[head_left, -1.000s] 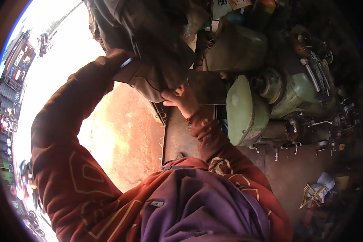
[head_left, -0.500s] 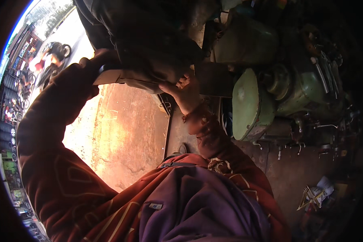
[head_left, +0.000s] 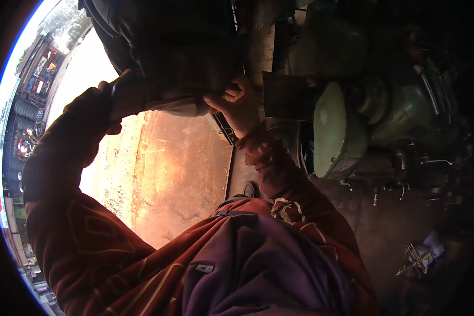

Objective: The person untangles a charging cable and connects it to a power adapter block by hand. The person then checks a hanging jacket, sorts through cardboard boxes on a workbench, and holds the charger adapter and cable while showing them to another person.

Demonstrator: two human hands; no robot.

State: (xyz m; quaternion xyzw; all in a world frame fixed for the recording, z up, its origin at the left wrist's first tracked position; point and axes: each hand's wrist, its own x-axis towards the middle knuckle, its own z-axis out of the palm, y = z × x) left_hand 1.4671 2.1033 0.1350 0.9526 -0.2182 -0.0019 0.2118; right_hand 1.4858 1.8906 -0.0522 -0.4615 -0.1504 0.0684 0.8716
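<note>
A large dark bulk, which looks cloth-covered and creased, spreads across the upper middle; deep shadow hides what it is. My left hand is at its left end, closed around a flat brownish edge, with most of the fingers in shade. At the lower right corner of the bulk, my right hand has its fingers curled and its thumb pointing left against a pale grey lower edge. To the right of that hand is a dark flat plate.
A green machine with a rounded cover and levers stands close on my right, with metal rods on it. Crumpled pale material and thin sticks lie on the floor at lower right. Sunlit ground and a street with shops are on the left.
The view has shifted slightly, moving the machine rightward in it. A passing motorbike has left the street. My right hand is a little further left along the bulk's edge; both hands keep their hold.
</note>
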